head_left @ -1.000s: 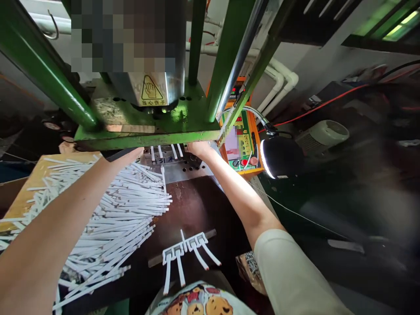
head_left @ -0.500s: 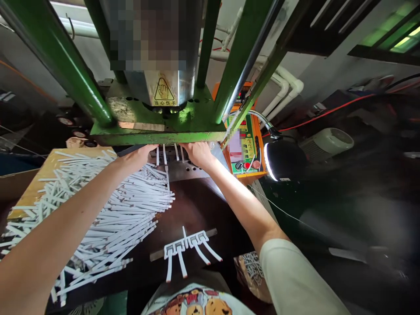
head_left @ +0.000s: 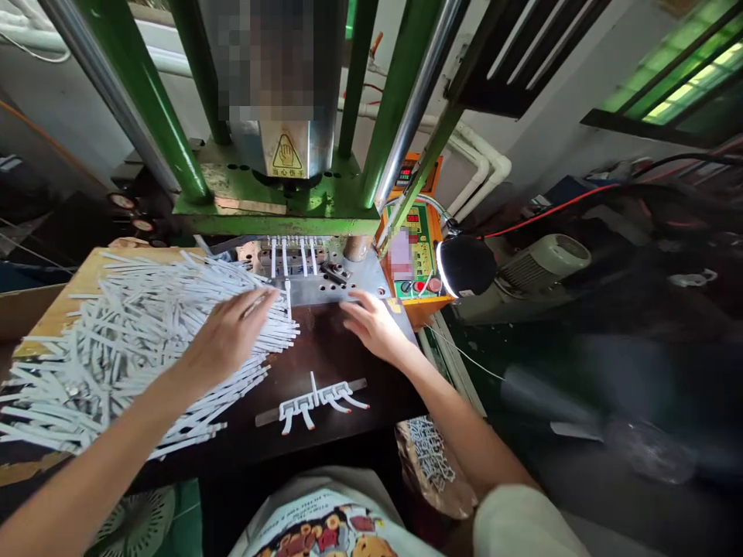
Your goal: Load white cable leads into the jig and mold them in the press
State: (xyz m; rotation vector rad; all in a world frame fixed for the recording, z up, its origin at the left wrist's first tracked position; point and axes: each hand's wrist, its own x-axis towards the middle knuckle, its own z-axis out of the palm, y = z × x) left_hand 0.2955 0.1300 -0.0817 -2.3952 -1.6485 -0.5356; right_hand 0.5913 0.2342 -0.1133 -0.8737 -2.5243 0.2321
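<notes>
My left hand (head_left: 232, 333) lies with fingers stretched out on the near edge of a big heap of white plastic strips (head_left: 116, 333). My right hand (head_left: 371, 325) rests open and flat on the dark table (head_left: 325, 363), just below the metal mould plate (head_left: 325, 282). Several white strips (head_left: 293, 255) stand in a row in the mould under the green press (head_left: 279, 209). A white moulded piece with several prongs (head_left: 316, 402) lies on the table near me, between both arms.
An orange and green control box (head_left: 415, 247) with buttons stands right of the mould. A round lit lamp (head_left: 464, 267) on a flexible neck sits beside it. A motor (head_left: 539, 263) and cables lie at the right. A bag (head_left: 429, 464) hangs at the table's near edge.
Both hands have drawn back from under the press, out of the mould, onto the table. The left hand now lies on the strip heap. The strips stay in the mould.
</notes>
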